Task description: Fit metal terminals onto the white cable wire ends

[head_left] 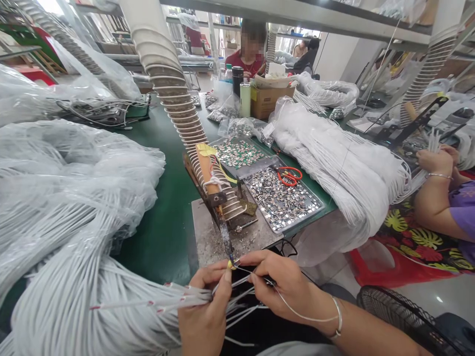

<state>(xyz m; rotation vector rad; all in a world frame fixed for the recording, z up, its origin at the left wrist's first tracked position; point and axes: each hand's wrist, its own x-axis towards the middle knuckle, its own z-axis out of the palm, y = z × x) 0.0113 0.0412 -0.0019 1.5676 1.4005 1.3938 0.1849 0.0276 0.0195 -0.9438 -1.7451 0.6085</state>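
My left hand (pixel 208 301) is closed around a bunch of white cables (pixel 193 296), with its thumb and index finger pinched near the tip of a soldering iron (pixel 225 232). My right hand (pixel 282 282) pinches a thin strand of solder wire (pixel 297 311), which loops back toward the bracelet on the wrist. The fingertips of both hands nearly meet under the iron's tip, where a small yellowish spot shows. Whatever tiny part sits there is too small to make out. The iron has a wooden handle (pixel 207 168) and is fixed on a stand, pointing down.
A tray of small metal connectors (pixel 282 202) lies behind the iron, with orange-handled scissors (pixel 289 175) on it. Another tray holds green-and-silver pieces (pixel 239 151). A ribbed duct (pixel 174 94) hangs over the iron. Cable bundles (pixel 326 148) flank the bench. A co-worker's hands (pixel 438 158) are at right.
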